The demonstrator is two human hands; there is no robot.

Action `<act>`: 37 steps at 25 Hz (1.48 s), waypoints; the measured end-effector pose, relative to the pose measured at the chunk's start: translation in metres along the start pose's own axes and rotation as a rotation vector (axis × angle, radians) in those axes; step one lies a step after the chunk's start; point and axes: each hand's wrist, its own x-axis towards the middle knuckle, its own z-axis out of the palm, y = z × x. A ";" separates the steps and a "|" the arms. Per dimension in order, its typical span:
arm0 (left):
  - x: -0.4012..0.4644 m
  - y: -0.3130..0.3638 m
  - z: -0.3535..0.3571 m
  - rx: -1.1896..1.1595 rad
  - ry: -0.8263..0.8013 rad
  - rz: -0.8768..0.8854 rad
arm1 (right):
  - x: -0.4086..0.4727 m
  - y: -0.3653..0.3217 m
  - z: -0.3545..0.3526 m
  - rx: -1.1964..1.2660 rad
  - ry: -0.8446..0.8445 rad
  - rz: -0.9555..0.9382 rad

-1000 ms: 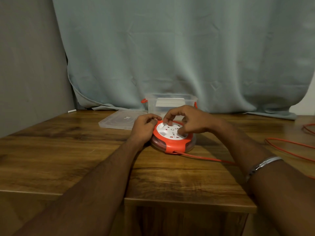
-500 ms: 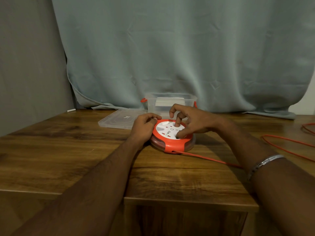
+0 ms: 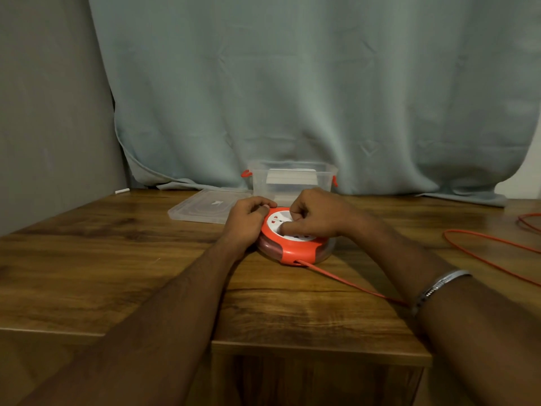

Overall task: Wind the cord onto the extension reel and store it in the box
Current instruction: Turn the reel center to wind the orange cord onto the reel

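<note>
The right hand (image 3: 317,213) lay across the reel (image 3: 294,244), hiding much of its white face; its fingers curled down onto that face, though what they gripped I could not tell. The left hand (image 3: 248,221) clasped the reel's left edge. The cord (image 3: 351,284) ran out from the front, vanished behind the right forearm, and looped off the table's right side. The reel sat flat on the wooden table (image 3: 117,259), just before the clear box (image 3: 291,178), its lid (image 3: 205,206) lying to the left. A pale curtain (image 3: 292,83) hung behind.
</note>
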 end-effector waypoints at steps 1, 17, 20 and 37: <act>0.000 0.000 0.000 -0.005 -0.002 0.002 | 0.000 -0.003 0.002 -0.007 0.029 -0.015; -0.002 0.002 0.001 0.009 -0.002 -0.030 | -0.004 0.027 -0.023 0.301 -0.205 -0.019; -0.001 0.001 0.001 0.014 0.003 -0.023 | -0.007 0.025 -0.022 0.288 -0.162 -0.017; 0.000 0.000 0.001 0.031 -0.010 0.014 | 0.001 0.010 -0.007 0.184 -0.092 -0.050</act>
